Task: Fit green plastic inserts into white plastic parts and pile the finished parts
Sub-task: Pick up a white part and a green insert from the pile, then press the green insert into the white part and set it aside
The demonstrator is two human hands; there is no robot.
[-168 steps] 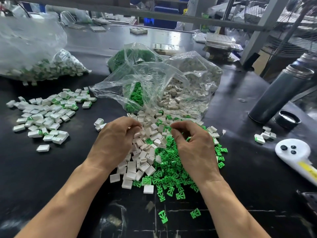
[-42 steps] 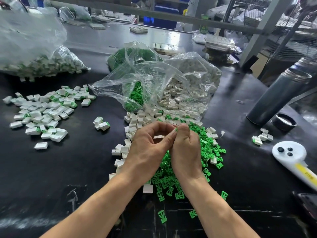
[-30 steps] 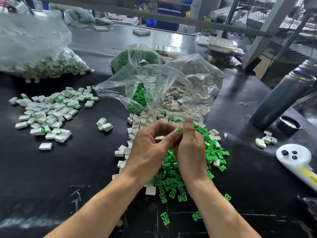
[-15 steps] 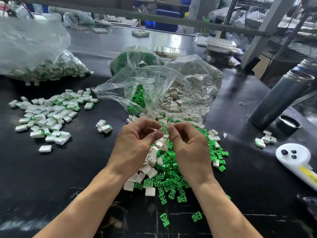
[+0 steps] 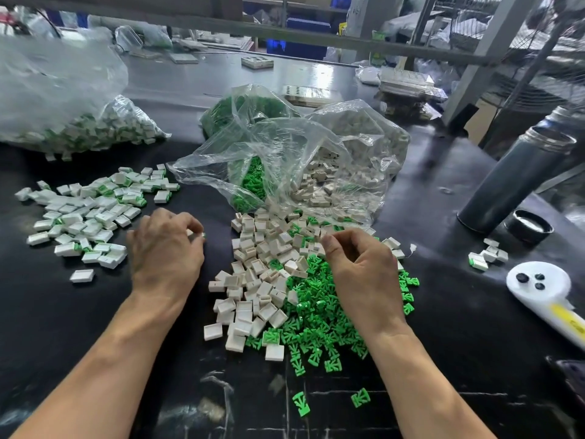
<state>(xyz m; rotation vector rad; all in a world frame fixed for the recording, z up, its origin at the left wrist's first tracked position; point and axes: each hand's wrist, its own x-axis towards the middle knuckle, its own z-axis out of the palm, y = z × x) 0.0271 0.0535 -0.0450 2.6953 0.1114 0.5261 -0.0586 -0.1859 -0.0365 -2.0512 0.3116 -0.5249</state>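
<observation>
Loose white plastic parts [image 5: 262, 274] and green inserts [image 5: 319, 315] lie heaped together at the table's centre. A spread of finished white-and-green parts [image 5: 88, 213] lies to the left. My left hand [image 5: 164, 251] hovers between the two heaps and pinches a finished part [image 5: 202, 236] at its fingertips. My right hand [image 5: 361, 270] is over the central heap with fingers curled. Its thumb and forefinger meet above the white parts, and I cannot see whether they pinch one.
An open clear bag [image 5: 294, 166] spills green and white pieces behind the heap. A bag of finished parts [image 5: 79, 131] sits at the far left. At right stand a grey flask [image 5: 512, 179], its lid [image 5: 528, 228] and a white handheld device [image 5: 538, 286].
My hands have come apart from in front of me. The left one swung left toward the finished spread with a part in it; the right one dropped onto the central heap.
</observation>
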